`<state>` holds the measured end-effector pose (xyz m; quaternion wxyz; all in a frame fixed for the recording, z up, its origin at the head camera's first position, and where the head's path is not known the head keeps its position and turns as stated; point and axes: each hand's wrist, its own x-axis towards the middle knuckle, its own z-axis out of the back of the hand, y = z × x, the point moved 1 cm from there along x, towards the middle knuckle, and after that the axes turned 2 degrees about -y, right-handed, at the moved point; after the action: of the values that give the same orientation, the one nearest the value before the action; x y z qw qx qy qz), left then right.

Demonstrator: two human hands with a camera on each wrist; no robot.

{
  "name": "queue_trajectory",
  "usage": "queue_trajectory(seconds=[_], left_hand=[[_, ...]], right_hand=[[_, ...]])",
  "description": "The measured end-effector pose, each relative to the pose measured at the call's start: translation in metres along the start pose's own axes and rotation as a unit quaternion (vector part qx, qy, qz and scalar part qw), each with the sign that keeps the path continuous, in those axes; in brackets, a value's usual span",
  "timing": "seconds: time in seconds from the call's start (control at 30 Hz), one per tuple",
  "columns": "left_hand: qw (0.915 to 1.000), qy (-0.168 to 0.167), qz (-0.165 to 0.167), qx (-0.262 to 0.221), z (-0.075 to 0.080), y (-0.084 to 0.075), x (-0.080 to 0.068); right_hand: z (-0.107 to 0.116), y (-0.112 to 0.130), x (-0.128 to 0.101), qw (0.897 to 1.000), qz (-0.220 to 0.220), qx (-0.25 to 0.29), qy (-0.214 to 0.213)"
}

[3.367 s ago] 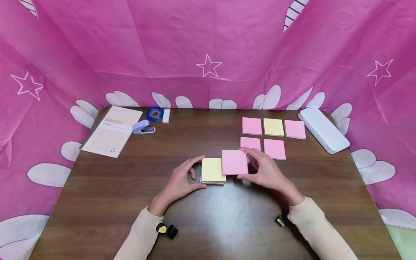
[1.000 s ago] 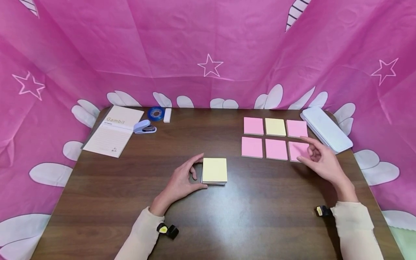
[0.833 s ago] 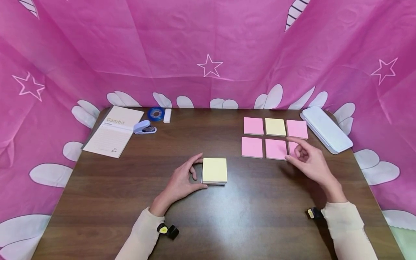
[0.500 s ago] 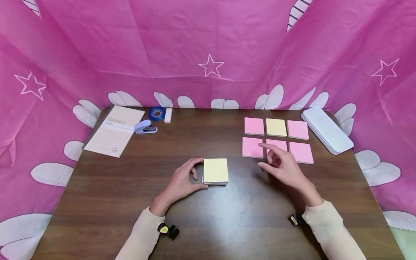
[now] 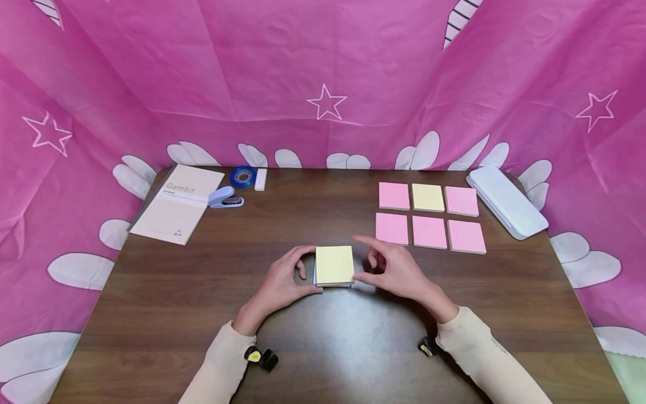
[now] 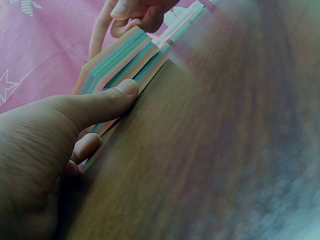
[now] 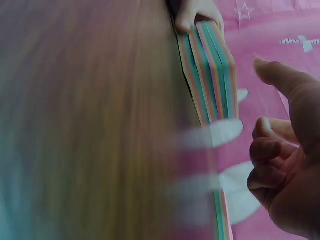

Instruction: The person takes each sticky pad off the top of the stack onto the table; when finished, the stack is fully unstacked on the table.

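Observation:
A stack of sticky note pads, yellow on top, lies on the table in the head view. Its striped, multicoloured sides show in the left wrist view. My left hand holds the stack from the left, thumb at the near edge and index finger at the far edge. Just right of the stack hovers my right hand, holding nothing, its thumb and index finger spread apart and its other fingers curled. In the right wrist view, a gap shows between those fingers and the stacked pads.
Two rows of single pads lie at the right, among them a yellow pad and a pink pad. A white case is beyond them. At the left are a notebook, stapler, blue tape roll and white block.
The pink pad that my right hand held now lies at the right end of the near row. My emptied right hand has come back left to the stack. My left hand has stayed put.

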<state>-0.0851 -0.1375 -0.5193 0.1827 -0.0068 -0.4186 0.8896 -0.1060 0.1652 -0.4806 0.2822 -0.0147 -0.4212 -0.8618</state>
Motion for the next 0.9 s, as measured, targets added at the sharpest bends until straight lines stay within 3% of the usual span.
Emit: queue_trajectory(seconds=[0.4,0.9], left_hand=[[1.0000,0.007,0.004,-0.002,0.000,0.000,0.000],[0.9999,-0.001,0.013,-0.008,0.001,-0.002,0.001]], right_hand=[[-0.027,0.005,0.010,0.999,0.003,-0.040,0.030],[-0.025,0.005,0.010,0.999,-0.016,-0.024,0.026]])
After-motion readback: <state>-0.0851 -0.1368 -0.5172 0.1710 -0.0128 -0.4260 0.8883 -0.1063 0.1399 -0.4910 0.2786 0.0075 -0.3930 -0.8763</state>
